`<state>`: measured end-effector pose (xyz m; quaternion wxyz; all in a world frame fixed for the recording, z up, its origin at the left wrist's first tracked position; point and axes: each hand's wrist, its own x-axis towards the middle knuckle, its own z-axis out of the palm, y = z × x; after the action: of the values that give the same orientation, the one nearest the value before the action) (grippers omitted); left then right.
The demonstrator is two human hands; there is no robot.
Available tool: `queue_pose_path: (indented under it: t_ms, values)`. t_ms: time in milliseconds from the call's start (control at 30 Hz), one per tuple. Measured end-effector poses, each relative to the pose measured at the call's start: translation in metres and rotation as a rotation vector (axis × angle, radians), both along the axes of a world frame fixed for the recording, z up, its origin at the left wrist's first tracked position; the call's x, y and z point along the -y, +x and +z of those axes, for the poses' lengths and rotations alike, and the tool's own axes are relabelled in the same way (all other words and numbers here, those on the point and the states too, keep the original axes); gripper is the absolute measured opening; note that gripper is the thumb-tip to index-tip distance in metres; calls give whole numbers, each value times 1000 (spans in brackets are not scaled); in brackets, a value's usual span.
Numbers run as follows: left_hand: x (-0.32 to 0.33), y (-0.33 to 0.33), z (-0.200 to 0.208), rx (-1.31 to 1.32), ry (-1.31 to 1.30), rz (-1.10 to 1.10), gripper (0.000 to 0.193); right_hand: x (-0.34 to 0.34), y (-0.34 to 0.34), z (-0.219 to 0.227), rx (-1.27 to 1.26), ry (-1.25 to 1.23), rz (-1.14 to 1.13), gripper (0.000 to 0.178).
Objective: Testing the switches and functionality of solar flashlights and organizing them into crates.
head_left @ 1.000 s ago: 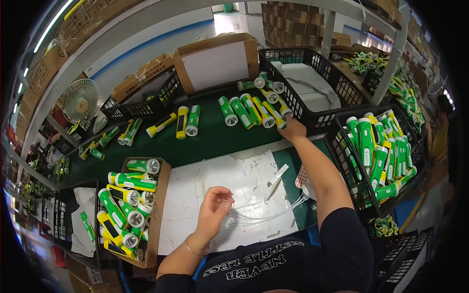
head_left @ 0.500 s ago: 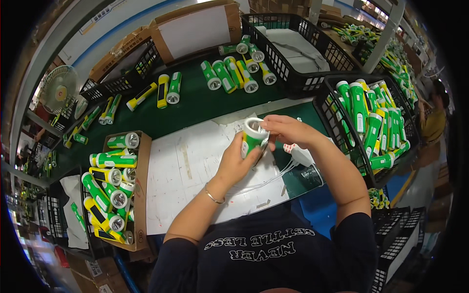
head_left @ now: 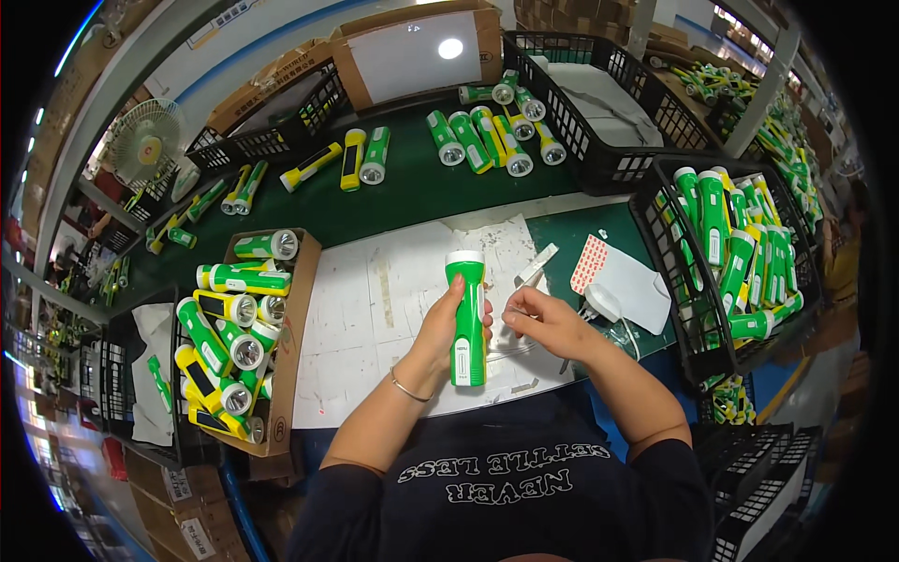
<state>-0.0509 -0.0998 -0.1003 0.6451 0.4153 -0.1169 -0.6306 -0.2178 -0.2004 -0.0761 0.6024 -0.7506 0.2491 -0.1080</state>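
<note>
My left hand (head_left: 438, 323) is closed round a green flashlight (head_left: 467, 328) with a white head and a pale switch panel. It is held above the white work sheet (head_left: 356, 309), head pointing away from me. A round bright spot (head_left: 450, 48) shines on the white panel of the cardboard box at the back. Just right of the flashlight, my right hand (head_left: 548, 323) has its fingers curled and thumb against the index finger; anything between them is too small to make out. A white plug adapter (head_left: 601, 302) with a cord lies beyond its wrist.
A cardboard box (head_left: 304, 309) of flashlights stands at left, a black crate (head_left: 674, 281) full of them at right. Several flashlights (head_left: 487, 140) lie on the green table behind. A sheet of red stickers (head_left: 590, 262) and a pale strip (head_left: 536, 265) lie near my right hand.
The flashlight has swung from head-toward-me to head-away, its switch panel now facing up. My right hand has left its head and moved nearer me. A light spot has appeared on the white panel.
</note>
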Motion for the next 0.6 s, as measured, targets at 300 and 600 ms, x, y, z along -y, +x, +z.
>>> queue_pose_path:
  t_ms: [300,600]
  values:
    - [-3,4,-2,-27,-51,42,36,-26,9,10,89,-847,-19,12]
    - [-14,-6,3,499,-66,123,34,-36,22,7,141,-1284,197,14]
